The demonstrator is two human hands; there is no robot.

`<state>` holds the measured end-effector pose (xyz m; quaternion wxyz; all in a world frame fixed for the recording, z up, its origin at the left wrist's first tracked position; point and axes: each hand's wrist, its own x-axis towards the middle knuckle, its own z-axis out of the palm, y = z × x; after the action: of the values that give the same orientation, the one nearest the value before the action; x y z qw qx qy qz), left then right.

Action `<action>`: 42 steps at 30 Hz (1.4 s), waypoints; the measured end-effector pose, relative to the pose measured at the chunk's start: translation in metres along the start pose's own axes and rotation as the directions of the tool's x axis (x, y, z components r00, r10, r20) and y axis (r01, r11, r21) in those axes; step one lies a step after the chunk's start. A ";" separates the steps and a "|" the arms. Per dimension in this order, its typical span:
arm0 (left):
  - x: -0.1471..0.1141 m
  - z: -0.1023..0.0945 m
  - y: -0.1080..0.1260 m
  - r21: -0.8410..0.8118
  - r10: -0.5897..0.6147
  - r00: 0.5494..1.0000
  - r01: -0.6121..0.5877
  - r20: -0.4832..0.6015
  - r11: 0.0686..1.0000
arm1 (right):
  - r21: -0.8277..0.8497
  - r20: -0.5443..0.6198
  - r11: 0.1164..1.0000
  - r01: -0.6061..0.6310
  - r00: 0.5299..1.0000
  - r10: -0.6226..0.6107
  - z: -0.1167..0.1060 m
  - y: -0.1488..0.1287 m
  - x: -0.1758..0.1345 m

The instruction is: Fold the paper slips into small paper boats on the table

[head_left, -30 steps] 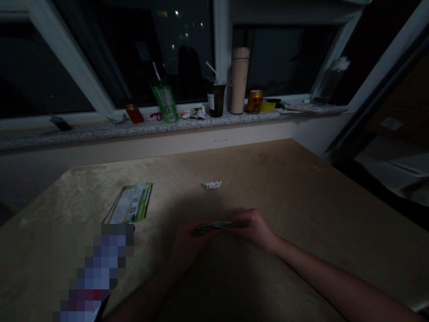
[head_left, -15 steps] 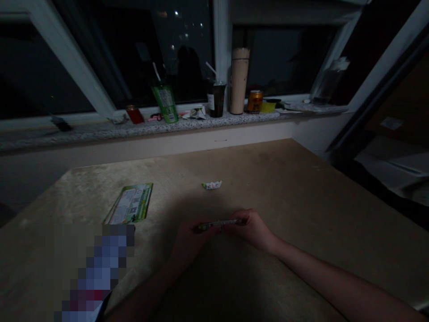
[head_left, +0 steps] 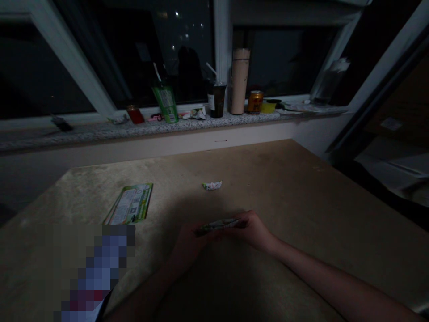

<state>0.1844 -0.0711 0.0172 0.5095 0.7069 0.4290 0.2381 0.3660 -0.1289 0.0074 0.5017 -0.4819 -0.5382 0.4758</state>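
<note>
Both my hands hold one thin piece of printed paper (head_left: 219,223), greenish and whitish, low over the middle of the table. My left hand (head_left: 191,239) grips its left end, deep in shadow. At the right end, the fingers of my right hand (head_left: 251,228) are closed on it. Its underside and most fingertips are hidden or too dark to make out. A little beyond lies a small folded paper (head_left: 212,185), white with a green tip, touched by neither hand. Green and white printed leaflets (head_left: 132,203) lie stacked to the left.
A pixelated bluish object (head_left: 103,259) covers the table's near left. Along the granite windowsill (head_left: 150,129) stand a red jar (head_left: 135,114), a green cup (head_left: 166,103), a dark drink cup (head_left: 216,99), a beige flask (head_left: 240,82), an orange can (head_left: 255,102) and a clear bottle (head_left: 330,82).
The paper in my hands has tilted so that more of its face shows. Both hands have shifted only slightly; the things on the table have stayed in place.
</note>
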 end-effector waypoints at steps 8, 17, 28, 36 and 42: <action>0.000 0.000 0.000 -0.008 0.024 0.999 -0.024 0.033 1.000 | -0.032 0.062 0.999 -0.024 0.998 0.026 -0.003 0.001 -0.003; 0.000 0.002 0.001 0.012 0.011 0.999 -0.011 -0.040 1.000 | -0.003 0.025 1.000 -0.018 1.000 0.018 -0.001 0.003 -0.001; 0.000 -0.002 -0.001 0.053 -0.025 0.999 0.028 -0.047 0.998 | -0.042 -0.005 0.999 0.003 1.000 -0.003 -0.003 0.005 0.000; 0.000 -0.002 -0.001 0.092 0.001 0.997 0.006 -0.081 0.996 | -0.093 -0.037 0.995 -0.040 0.999 0.037 -0.001 0.006 0.000; 0.000 0.000 -0.003 0.096 0.030 0.997 -0.023 -0.072 0.995 | -0.129 -0.042 0.992 -0.016 0.999 0.011 -0.004 0.008 0.001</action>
<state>0.1832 -0.0707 0.0150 0.4559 0.7268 0.4488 0.2499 0.3702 -0.1273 0.0002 0.4772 -0.5267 -0.5543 0.4332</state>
